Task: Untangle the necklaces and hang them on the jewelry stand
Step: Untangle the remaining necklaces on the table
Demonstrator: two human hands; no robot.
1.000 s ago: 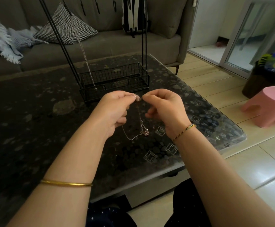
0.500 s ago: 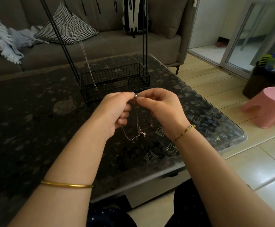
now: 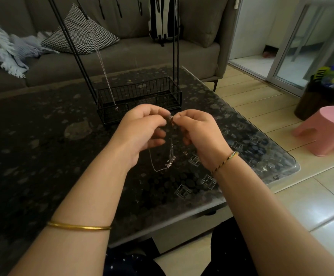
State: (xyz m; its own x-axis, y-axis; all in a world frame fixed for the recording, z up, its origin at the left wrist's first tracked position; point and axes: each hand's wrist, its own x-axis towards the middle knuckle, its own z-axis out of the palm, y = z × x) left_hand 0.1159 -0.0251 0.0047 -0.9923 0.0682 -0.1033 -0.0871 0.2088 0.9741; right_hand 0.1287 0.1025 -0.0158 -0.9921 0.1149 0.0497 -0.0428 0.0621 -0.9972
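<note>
Left hand, right hand both pinch necklace top; grip point blurred.

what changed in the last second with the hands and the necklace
The left hand and right hand closed the small gap between their fingertips and now pinch the necklace together at its top. Its dangling pendant end drifted slightly left. Neither hand let go. The jewelry stand and the chain already hanging on it stayed put.
</note>
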